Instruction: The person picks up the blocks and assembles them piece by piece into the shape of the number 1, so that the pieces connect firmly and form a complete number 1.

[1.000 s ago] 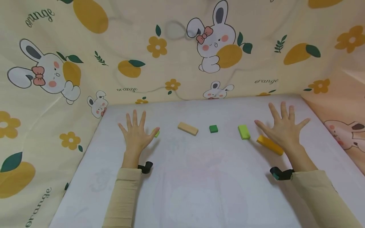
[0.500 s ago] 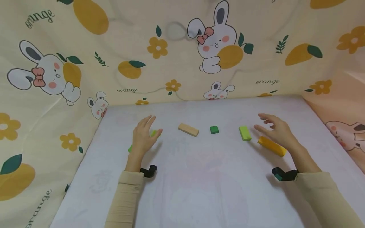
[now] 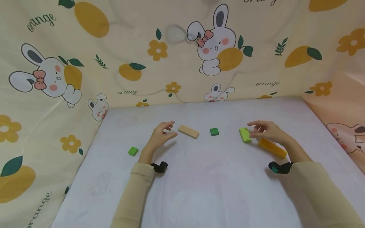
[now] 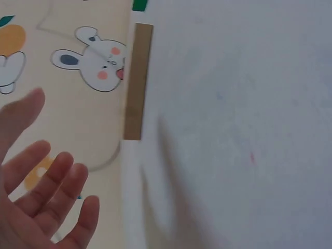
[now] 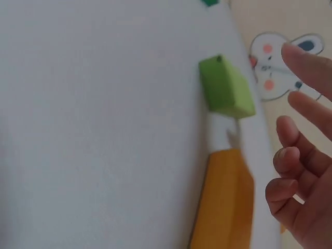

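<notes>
My left hand [image 3: 159, 135] hovers just left of a plain wooden block [image 3: 188, 131], thumb and fingers apart and holding nothing. In the left wrist view the wooden block [image 4: 138, 83] lies beyond the fingertips. Over on the right, my right hand [image 3: 269, 131] is above a light green block [image 3: 245, 135] and an orange block [image 3: 272, 148], its fingers loosely bent around nothing. The right wrist view shows a gap between that hand and the light green block [image 5: 225, 88], with the orange block [image 5: 223, 202] nearer the camera.
A small dark green block [image 3: 214, 131] lies between the wooden and light green blocks. Another small green block [image 3: 133, 151] sits left of my left wrist. The white tabletop [image 3: 196, 183] ends at a printed cloth [image 3: 176, 69] behind and at both sides.
Both hands have gone from spread fingers to loosely bent ones. The left moved right toward the wooden block, uncovering a small green block; the right moved left and lower, toward the light green block.
</notes>
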Motion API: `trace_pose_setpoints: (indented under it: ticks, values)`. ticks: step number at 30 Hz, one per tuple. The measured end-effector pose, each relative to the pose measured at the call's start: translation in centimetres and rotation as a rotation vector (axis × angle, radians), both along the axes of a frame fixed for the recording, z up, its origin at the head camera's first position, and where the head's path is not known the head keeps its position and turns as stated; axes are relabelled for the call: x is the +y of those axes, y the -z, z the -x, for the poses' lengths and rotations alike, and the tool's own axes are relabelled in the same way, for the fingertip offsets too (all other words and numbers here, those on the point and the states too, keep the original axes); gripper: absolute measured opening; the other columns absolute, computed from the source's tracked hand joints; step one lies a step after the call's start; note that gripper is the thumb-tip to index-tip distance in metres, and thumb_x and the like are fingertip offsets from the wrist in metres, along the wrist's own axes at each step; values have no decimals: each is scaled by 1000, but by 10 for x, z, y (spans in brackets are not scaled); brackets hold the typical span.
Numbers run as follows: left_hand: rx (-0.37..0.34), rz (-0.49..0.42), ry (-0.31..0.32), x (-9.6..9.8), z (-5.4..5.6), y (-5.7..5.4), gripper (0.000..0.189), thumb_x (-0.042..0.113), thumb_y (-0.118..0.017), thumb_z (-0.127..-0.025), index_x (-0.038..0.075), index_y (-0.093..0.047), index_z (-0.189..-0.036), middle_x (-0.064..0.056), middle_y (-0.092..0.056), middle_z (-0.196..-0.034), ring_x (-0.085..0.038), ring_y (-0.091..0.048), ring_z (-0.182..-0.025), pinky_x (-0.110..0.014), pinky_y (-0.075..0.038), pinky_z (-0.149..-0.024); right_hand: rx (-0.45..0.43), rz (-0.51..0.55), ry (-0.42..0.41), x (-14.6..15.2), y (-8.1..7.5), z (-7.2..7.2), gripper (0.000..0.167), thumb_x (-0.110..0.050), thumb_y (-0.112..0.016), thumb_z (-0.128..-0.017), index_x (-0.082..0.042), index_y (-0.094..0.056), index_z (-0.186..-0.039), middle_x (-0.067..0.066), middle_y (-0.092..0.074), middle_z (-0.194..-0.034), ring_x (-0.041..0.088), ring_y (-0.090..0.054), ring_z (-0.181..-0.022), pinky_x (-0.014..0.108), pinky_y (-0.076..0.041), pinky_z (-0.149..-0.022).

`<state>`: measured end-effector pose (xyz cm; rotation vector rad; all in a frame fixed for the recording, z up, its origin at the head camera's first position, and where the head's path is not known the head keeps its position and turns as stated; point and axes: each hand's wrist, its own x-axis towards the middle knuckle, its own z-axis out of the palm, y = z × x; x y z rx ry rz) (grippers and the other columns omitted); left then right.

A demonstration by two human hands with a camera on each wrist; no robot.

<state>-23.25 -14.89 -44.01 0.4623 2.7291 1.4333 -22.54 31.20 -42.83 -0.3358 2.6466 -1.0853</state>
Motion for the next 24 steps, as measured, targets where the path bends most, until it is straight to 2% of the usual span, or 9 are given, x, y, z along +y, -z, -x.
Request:
trace_pose_setpoints:
  ticks: [2,7,14,17,24]
  values:
    - [-39,13,17,3,5,4,56,20,-74,-85,5,-53,-135,-20,-59,-124,-32,-58,-112,-46,-49,-94,-36,1,-10,1,4,5,57,-27,-73,-84,-6,-53,-134,-1,-54,-89,8,-48,-78,19,-41,-66]
    - [-85,55,43,12,16,11,60,19,-76,-82,4,-53,-135,-19,-60,-123,-33,-58,-111,-43,-49,-94,-102,6,-41,4,12,12,64,-23,-76,-82,-5,-49,-137,4,-52,-88,10,-45,-77,19,-40,-67]
    - [-107,160,49,20,30,20,61,19,-77,-81,4,-53,-135,-19,-61,-120,-30,-58,-109,-41,-47,-100,-173,66,-79,6,18,14,71,-19,-78,-79,-5,-45,-140,2,-45,-84,11,-43,-77,23,-35,-66]
    - [-124,182,54,22,35,20,61,18,-77,-81,4,-53,-136,-19,-62,-119,-30,-58,-109,-41,-47,-100,-168,69,-94,5,18,14,71,-17,-78,-79,-3,-45,-140,3,-45,-82,11,-42,-76,23,-35,-64]
    - [-104,267,109,24,45,17,56,17,-76,-82,5,-56,-133,-19,-64,-116,-28,-59,-103,-38,-48,-95,-167,48,-91,2,18,16,68,-18,-77,-80,-3,-47,-139,3,-44,-82,11,-42,-76,23,-33,-64]
